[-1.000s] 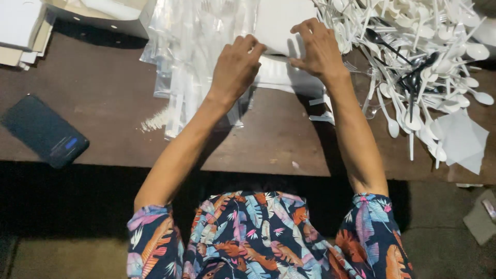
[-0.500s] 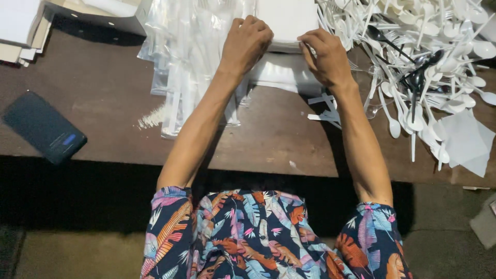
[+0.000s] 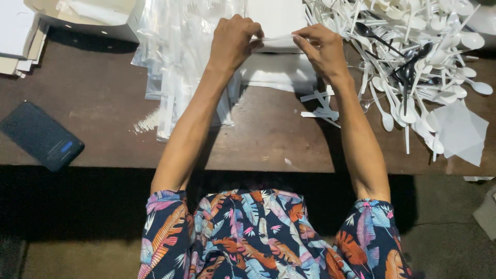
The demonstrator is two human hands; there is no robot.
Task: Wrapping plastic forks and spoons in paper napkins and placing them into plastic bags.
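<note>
My left hand (image 3: 233, 40) and my right hand (image 3: 320, 46) pinch the two ends of a thin clear plastic sleeve (image 3: 276, 38), stretched between them just above a stack of white napkins (image 3: 276, 20). More folded white napkins (image 3: 276, 72) lie on the brown table under my hands. A heap of clear plastic sleeves (image 3: 181, 57) lies left of my left wrist. To the right of my right hand spreads a big pile of white plastic spoons and forks (image 3: 413, 51), with a few black ones mixed in.
A dark phone (image 3: 41, 135) lies at the table's left front. A white cardboard box (image 3: 88, 18) stands at the back left, beside stacked white sheets (image 3: 15, 36). Small white paper strips (image 3: 320, 108) and a loose napkin (image 3: 460, 132) lie near the front right edge (image 3: 258, 168).
Both hands have lifted off the napkin stack and come closer together. They now hold a thin clear sleeve taut between their fingertips.
</note>
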